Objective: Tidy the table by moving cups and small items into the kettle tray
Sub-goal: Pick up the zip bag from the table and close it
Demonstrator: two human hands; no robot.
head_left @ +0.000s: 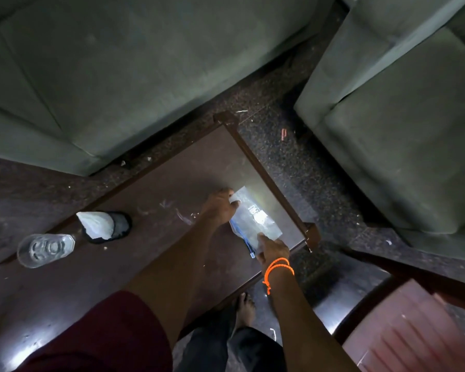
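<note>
Both hands (220, 208) (273, 251) pinch a flat, clear plastic pouch (255, 218).

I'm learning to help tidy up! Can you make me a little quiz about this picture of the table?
1. True or false: both hands touch the clear plastic bag.
2. Which wrist wears the orange band? A) left B) right C) both
3. Fill in: the empty glass stands near the table's ____ edge in the picture.

Key:
1. True. The left hand holds the bag's far end and the right hand its near end.
2. B.
3. Left, beside the dark cup with white paper.
</note>
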